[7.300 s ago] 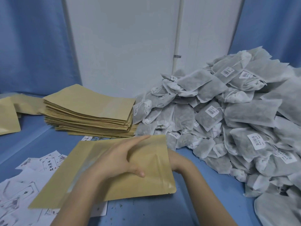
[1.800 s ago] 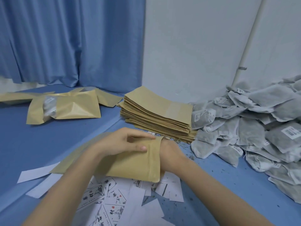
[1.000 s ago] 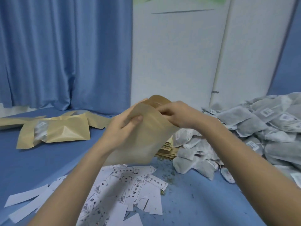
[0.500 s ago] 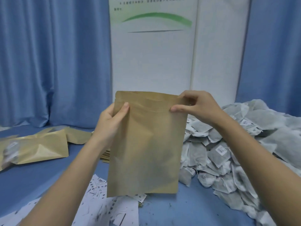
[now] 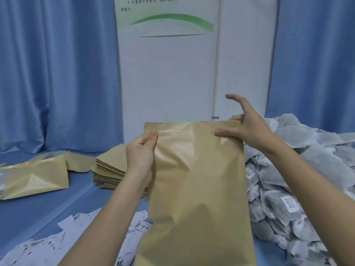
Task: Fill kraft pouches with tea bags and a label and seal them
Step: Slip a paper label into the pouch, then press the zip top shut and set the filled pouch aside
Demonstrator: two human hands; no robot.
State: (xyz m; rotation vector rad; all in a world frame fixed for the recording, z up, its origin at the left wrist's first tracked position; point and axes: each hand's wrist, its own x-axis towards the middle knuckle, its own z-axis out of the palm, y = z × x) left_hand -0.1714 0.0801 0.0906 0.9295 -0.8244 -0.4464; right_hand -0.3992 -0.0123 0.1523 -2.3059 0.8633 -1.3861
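Pouch (image 5: 196, 189) held upright above tabletop (image 5: 38, 208), mouth up, prob. for opening/filling. Left hand (image 5: 141, 152) pinches top-left corner to steady it; right hand (image 5: 243, 127) pinches top-right edge w/ thumb, other fingers splayed, nearest tea bags (image 5: 299, 169)

Blue curtains (image 5: 57, 73) hang at the left, and more blue curtain (image 5: 315, 60) at the right. Between them stands a white wall panel (image 5: 167, 83) bearing a green curved stripe (image 5: 172, 20). A blue surface (image 5: 38, 212) lies below.
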